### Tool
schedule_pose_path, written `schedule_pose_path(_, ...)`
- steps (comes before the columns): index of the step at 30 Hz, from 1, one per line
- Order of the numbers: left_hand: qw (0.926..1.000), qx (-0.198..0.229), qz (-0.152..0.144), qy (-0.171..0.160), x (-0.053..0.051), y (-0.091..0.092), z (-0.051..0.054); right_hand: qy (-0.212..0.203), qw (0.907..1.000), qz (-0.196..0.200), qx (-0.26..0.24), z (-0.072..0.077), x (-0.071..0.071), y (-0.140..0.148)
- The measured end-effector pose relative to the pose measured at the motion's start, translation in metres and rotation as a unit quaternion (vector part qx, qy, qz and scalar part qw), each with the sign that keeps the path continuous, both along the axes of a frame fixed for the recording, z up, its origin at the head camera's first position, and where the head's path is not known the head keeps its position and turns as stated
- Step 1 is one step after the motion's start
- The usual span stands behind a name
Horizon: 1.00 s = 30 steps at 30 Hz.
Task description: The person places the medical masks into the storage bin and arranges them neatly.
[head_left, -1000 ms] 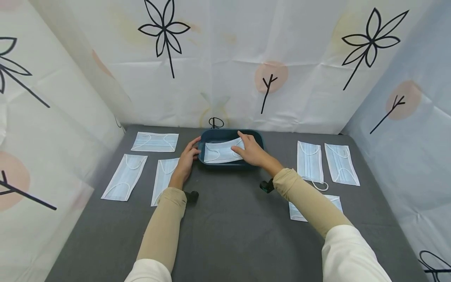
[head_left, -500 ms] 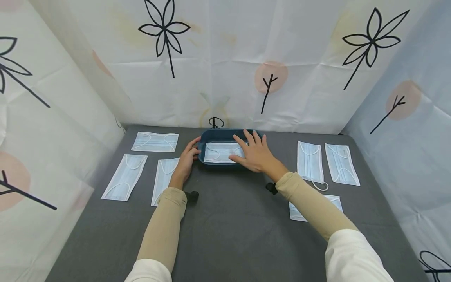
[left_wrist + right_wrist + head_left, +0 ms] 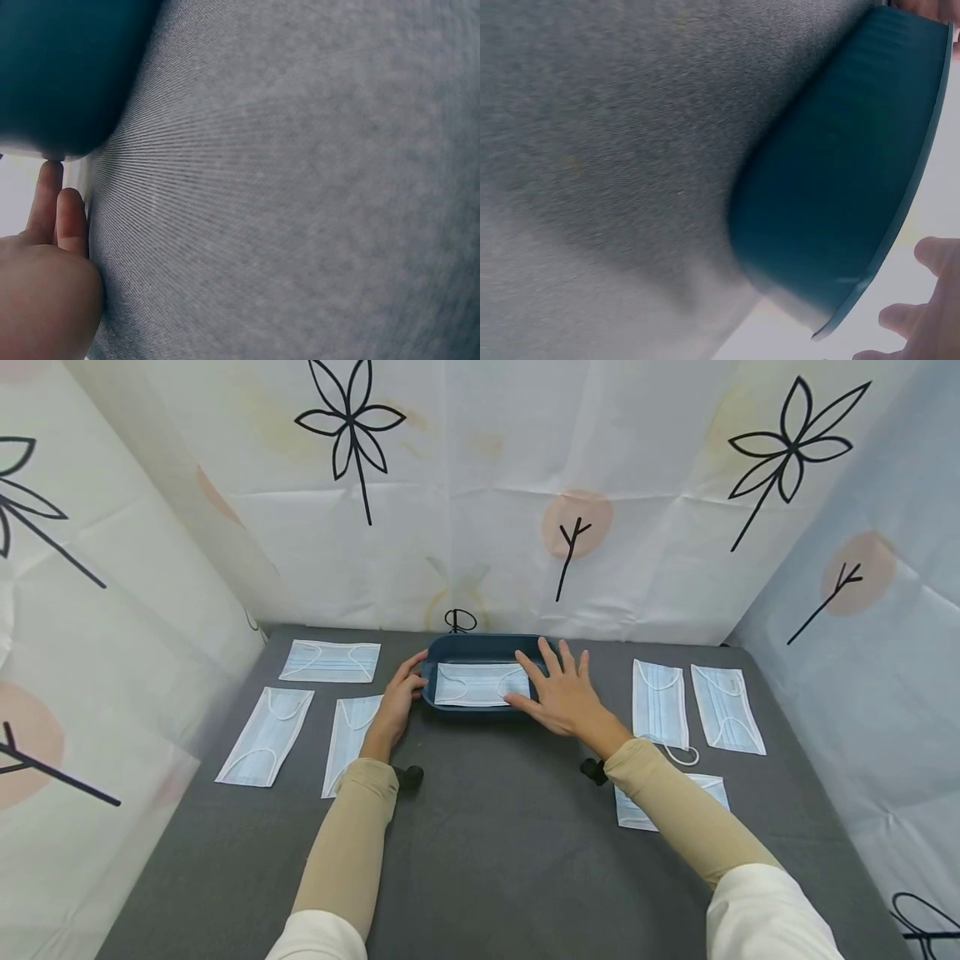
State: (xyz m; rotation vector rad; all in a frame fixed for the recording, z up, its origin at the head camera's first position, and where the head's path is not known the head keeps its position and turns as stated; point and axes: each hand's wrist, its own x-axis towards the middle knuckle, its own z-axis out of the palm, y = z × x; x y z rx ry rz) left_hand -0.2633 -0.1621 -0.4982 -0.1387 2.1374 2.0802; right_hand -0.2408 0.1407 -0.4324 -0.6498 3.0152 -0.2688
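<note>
A dark teal tray [image 3: 480,647] stands at the back of the table with a pale blue mask [image 3: 480,685] lying flat in it, ear loops on top. My left hand [image 3: 397,702] rests against the tray's left end with relaxed fingers; in the left wrist view, fingertips of that hand [image 3: 52,277] touch the tray's wall [image 3: 67,75]. Fingers spread, my right hand [image 3: 562,693] is over the tray's right end, beside the mask and holding nothing. In the right wrist view its fingers [image 3: 930,300] are past the rim of the tray [image 3: 900,217].
Three masks lie left of the tray: one crosswise [image 3: 330,662], one slanted [image 3: 265,737], one partly behind the left arm [image 3: 348,735]. To the right are two upright masks [image 3: 660,703] [image 3: 727,710] and one [image 3: 633,814] partly under the right forearm. Printed cloth walls surround the grey table [image 3: 480,860].
My right hand has let go of the mask and moved right with its fingers spreading. The mask now lies flatter and straighter in the tray. My left hand has stayed in place.
</note>
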Motion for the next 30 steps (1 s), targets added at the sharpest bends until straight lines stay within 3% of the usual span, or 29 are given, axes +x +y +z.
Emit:
schedule_pose_path(7,0.9996,-0.023,0.01,0.015,0.0,0.001,-0.004,0.0,0.9997,-0.022,-0.014,0.001,0.006,0.017)
schedule_pose_path(19,0.9995,-0.019,0.004,0.024,0.001,0.0,-0.007,0.02,0.9978,-0.062,-0.012,0.001,0.015,0.052)
schedule_pose_path(30,0.9992,-0.031,0.006,0.024,0.0,0.001,-0.006,0.013,0.9946,-0.099,-0.028,0.001,0.02,0.082)
